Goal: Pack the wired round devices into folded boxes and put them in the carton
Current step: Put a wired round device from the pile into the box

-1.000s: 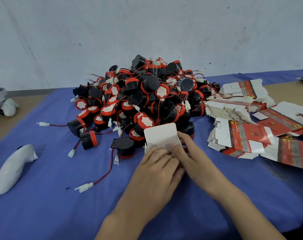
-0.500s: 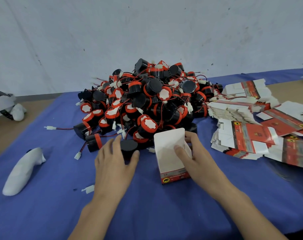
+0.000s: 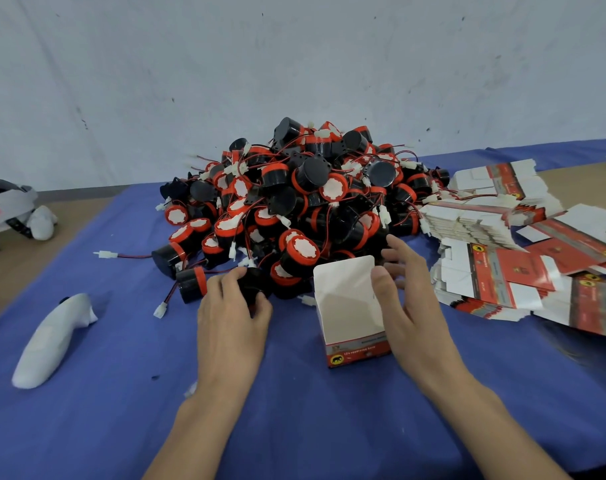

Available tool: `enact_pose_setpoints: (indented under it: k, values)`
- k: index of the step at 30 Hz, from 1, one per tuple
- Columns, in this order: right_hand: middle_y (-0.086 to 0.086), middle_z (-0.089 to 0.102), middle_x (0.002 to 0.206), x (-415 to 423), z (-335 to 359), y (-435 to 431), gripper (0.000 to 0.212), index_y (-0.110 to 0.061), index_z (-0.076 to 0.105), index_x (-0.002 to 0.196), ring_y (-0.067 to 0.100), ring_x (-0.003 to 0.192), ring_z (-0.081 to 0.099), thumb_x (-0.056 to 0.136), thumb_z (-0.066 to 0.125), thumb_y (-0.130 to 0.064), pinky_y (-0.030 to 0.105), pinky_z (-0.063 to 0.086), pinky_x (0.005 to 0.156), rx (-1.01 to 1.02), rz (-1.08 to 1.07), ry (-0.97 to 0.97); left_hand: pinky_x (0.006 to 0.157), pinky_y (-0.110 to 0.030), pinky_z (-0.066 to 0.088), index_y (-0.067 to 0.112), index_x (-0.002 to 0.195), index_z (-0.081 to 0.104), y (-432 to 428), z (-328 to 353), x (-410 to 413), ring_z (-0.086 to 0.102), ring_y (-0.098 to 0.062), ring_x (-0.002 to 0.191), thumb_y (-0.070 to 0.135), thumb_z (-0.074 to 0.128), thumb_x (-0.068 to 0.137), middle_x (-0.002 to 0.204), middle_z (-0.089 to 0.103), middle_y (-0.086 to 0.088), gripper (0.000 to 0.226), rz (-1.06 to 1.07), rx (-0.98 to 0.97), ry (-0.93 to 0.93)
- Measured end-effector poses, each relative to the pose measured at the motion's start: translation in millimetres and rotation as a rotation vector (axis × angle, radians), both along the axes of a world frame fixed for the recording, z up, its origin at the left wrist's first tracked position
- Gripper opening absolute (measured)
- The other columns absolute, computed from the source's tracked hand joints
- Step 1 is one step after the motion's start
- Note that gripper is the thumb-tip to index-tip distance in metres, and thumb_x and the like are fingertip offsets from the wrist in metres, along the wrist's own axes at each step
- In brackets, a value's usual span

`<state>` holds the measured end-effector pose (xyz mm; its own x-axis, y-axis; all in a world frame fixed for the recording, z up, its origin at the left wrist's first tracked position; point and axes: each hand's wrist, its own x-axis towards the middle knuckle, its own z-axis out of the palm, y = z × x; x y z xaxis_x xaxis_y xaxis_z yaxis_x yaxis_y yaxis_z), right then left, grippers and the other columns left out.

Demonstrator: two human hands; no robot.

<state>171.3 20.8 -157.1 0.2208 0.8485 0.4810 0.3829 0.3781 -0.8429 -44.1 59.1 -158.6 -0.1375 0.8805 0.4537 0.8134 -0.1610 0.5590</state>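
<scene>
While the table (image 3: 87,427) is covered by a blue cloth, its far middle is taken up by a heap of wired round devices (image 3: 308,202), black with red rims, their red wires and white plugs tangled together. Toward the right edge, stacks of flat boxes (image 3: 502,237) printed in red and white are spread, touching the heap. Near the left edge a white handheld object (image 3: 52,337) is laid on the cloth. One folded box (image 3: 350,306) is stood upright just in front of the heap, its top open and its flap raised on the far side. Its right wall is touched by the right hand (image 3: 412,306), with the thumb laid at the rim and the fingers straight and spread behind it. At the near foot of the heap, a black device (image 3: 255,285) is gripped by the left hand (image 3: 230,317), the fingers curled over it from above.
</scene>
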Motion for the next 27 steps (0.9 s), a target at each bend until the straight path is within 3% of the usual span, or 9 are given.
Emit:
enact_pose_setpoints:
  k: [4,8,12,15,19,21,24,25,27]
  values:
    - [-0.029,0.043,0.135,0.3,3.0,-2.4,0.052,-0.041,0.034,0.146,-0.001,0.135,0.041,0.099,0.034,-0.063,0.001,0.032,0.099,0.085,-0.094,-0.048,0.074,-0.041,0.051,0.018,0.136,0.047,-2.9,-1.1,-0.9,0.058,-0.024,0.098,0.020,0.055,0.100,0.125,0.048,0.001,0.038,-0.053,0.022,-0.029]
    - [-0.021,0.044,0.136,-0.9,7.0,-5.9,0.044,-0.037,0.037,0.144,0.001,0.136,0.040,0.103,0.035,-0.052,0.005,0.027,0.106,0.155,-0.154,-0.137,0.078,-0.024,0.042,0.018,0.131,0.050,-5.8,2.9,2.0,0.052,-0.014,0.112,0.019,0.057,0.098,0.122,0.046,0.011,0.034,-0.097,0.144,-0.086]
    - [-0.015,0.046,0.138,-4.1,13.8,-10.3,0.045,-0.029,0.041,0.144,0.005,0.134,0.042,0.104,0.038,-0.046,0.014,0.032,0.108,0.230,-0.175,-0.186,0.094,-0.001,0.032,0.026,0.123,0.049,-17.9,18.1,11.2,0.046,-0.007,0.118,0.012,0.060,0.094,0.120,0.043,0.020,0.034,-0.202,0.397,-0.187]
    - [-0.014,0.044,0.138,-11.7,19.2,-14.6,0.045,-0.031,0.040,0.146,0.008,0.128,0.047,0.103,0.041,-0.047,0.018,0.039,0.103,0.244,-0.118,-0.199,0.105,-0.006,0.027,0.020,0.124,0.050,-29.2,22.0,22.6,0.044,-0.008,0.119,0.012,0.054,0.095,0.128,0.048,0.007,0.030,-0.295,0.574,-0.035]
    - [-0.017,0.041,0.140,-24.1,19.0,-22.7,0.055,-0.038,0.030,0.154,0.008,0.127,0.049,0.103,0.041,-0.056,0.010,0.038,0.098,0.177,0.109,-0.202,0.107,-0.015,0.033,0.016,0.122,0.050,-40.7,17.5,36.4,0.051,-0.019,0.115,0.009,0.055,0.093,0.128,0.051,0.004,0.030,-0.430,0.673,0.107]
    - [-0.020,0.046,0.139,-25.8,16.6,-23.6,0.057,-0.048,0.027,0.154,0.003,0.124,0.053,0.101,0.045,-0.060,0.016,0.042,0.101,0.102,0.247,-0.154,0.108,-0.018,0.035,0.016,0.122,0.050,-43.6,17.1,39.5,0.052,-0.016,0.117,0.008,0.057,0.093,0.128,0.052,0.005,0.032,-0.473,0.705,0.104]
    - [-0.017,0.055,0.136,-25.3,14.7,-22.2,0.066,-0.057,0.027,0.150,0.011,0.125,0.058,0.092,0.057,-0.067,0.043,0.050,0.104,-0.029,0.406,0.004,0.110,-0.017,0.034,0.016,0.127,0.048,-46.6,17.9,42.0,0.046,-0.008,0.126,0.006,0.056,0.092,0.130,0.051,0.005,0.037,-0.523,0.713,0.086]
    - [-0.016,0.056,0.136,-25.3,14.6,-21.7,0.067,-0.057,0.029,0.149,0.014,0.127,0.059,0.090,0.060,-0.066,0.046,0.051,0.103,-0.036,0.423,0.039,0.110,-0.016,0.034,0.016,0.129,0.048,-47.7,17.9,42.5,0.044,-0.005,0.130,0.004,0.056,0.092,0.131,0.051,0.004,0.040,-0.540,0.703,0.075]
    - [-0.019,0.061,0.132,-26.0,15.7,-21.5,0.064,-0.055,0.034,0.147,0.011,0.122,0.062,0.090,0.064,-0.062,0.035,0.056,0.097,-0.012,0.430,0.082,0.108,-0.013,0.035,0.017,0.133,0.046,-49.9,18.1,43.3,0.038,0.003,0.136,0.003,0.055,0.092,0.135,0.049,0.002,0.045,-0.560,0.670,0.040]
